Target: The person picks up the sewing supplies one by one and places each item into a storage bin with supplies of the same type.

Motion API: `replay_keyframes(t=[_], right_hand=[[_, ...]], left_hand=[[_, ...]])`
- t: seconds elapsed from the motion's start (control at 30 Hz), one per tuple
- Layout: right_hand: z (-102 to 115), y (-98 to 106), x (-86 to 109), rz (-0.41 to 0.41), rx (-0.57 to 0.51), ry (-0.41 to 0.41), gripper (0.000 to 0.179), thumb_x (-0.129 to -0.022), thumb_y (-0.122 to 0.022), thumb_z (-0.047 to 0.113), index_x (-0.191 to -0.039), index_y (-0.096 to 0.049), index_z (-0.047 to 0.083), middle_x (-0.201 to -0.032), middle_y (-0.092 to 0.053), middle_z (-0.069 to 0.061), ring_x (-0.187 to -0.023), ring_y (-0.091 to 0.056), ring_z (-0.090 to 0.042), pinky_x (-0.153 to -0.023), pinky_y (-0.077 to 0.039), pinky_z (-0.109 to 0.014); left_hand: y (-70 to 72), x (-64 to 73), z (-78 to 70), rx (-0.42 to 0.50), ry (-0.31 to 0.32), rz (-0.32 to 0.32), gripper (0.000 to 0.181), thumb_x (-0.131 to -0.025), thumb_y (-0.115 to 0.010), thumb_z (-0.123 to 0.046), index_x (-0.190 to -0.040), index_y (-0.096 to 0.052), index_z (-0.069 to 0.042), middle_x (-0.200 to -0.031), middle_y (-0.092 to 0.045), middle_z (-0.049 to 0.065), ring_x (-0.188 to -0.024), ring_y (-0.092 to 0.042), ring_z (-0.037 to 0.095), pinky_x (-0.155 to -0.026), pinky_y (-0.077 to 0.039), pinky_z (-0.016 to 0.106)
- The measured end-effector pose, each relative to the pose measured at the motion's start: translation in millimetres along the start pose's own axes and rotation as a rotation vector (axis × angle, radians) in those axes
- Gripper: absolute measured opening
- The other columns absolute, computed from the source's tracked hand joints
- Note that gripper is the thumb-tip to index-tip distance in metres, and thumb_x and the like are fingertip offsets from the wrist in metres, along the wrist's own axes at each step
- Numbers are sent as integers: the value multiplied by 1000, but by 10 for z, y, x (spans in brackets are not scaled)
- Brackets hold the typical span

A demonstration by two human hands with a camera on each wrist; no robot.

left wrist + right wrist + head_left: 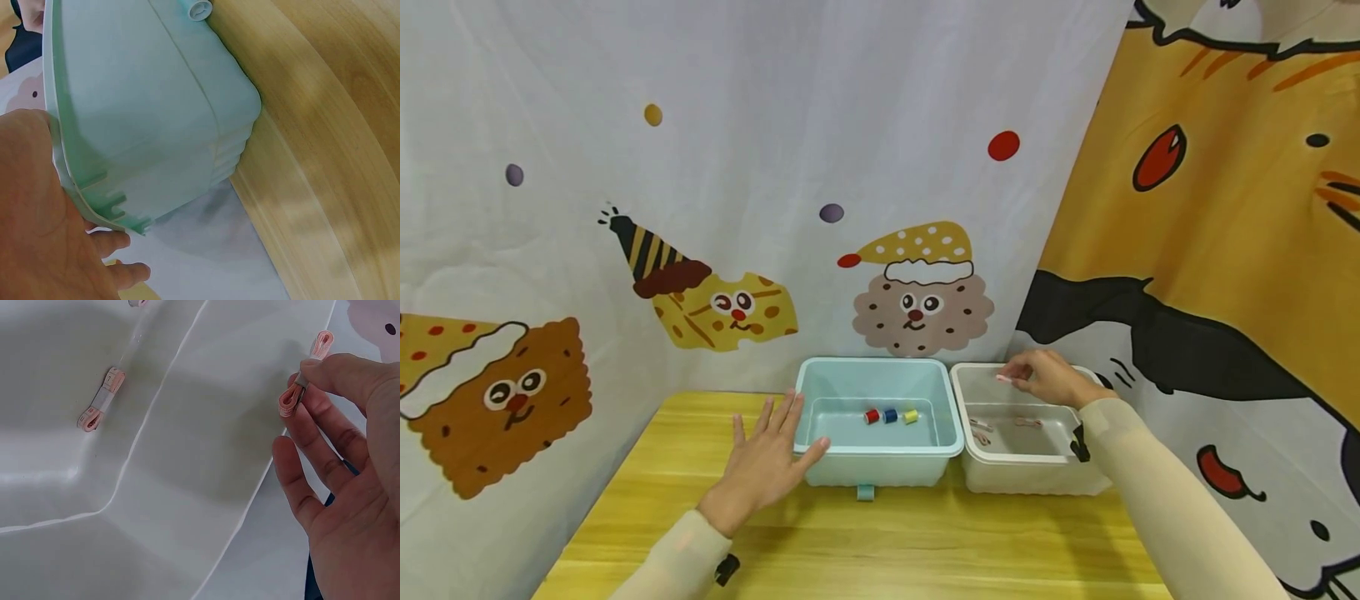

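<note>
My right hand (1051, 379) pinches a folded pink tape measure (292, 400) between thumb and fingers, above the back of the off-white bin (1030, 477). A paper-like band wraps the tape's middle. Inside that bin lie several more bundles, among them a banded pink tape measure (102, 400). With fingers spread and straight, my left hand (763, 462) touches the left rim of the light blue bin (880, 468). On the blue bin's floor are a red thread spool (872, 417), a blue spool (891, 416) and a yellow spool (911, 417).
Both bins stand side by side on a wood-grain table (820, 542), close to the back curtain (760, 100). A small light blue tab (866, 492) sticks out at the blue bin's front base. An orange patterned curtain (1210, 208) hangs at the right.
</note>
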State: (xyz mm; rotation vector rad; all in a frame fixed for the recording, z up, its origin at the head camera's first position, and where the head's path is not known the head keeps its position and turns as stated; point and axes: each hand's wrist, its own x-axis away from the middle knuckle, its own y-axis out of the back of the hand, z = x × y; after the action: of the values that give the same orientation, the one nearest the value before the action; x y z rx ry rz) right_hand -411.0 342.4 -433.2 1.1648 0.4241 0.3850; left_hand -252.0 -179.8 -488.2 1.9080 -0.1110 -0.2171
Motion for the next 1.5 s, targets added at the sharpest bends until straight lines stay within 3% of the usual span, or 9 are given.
replay_keyframes(t=[0.3,0.63,1.0,1.5], right_hand=[[-50,12,23,-5,9,-10,21,-105,-84,4,-121,-91,15,-108,-89,-4,-100,-79,-22,-91,-67,-48],[-54,36,19,-2,8,-43,30,-103,-82,1,-133,-85,1,-114,-85,-18,-107,-81,-35,-98,-67,-60],[24,55,49,-36,-9,-40,23,-106,-82,6,-128,-87,3,-107,-86,-7,-101,-79,-25,-90,-66,-50],[216,66,119,-77,17,8,24,-108,-80,7,-131,-87,6,-111,-87,-3,-105,-80,-23,-93,-66,-49]], left_hand=[[9,5,-18,-5,5,5,104,-115,-38,-85,-189,-16,-15,-198,-12,8,-183,-15,50,-134,2,94],[19,20,0,-8,9,-4,105,-114,-38,-85,-189,-17,-14,-198,-13,8,-182,-16,51,-134,2,94],[14,21,4,-1,15,-1,105,-114,-37,-86,-189,-17,-16,-198,-13,6,-183,-16,49,-134,2,94],[2,3,-8,-8,9,-4,104,-115,-37,-84,-189,-17,-14,-197,-12,8,-182,-17,51,-135,2,93]])
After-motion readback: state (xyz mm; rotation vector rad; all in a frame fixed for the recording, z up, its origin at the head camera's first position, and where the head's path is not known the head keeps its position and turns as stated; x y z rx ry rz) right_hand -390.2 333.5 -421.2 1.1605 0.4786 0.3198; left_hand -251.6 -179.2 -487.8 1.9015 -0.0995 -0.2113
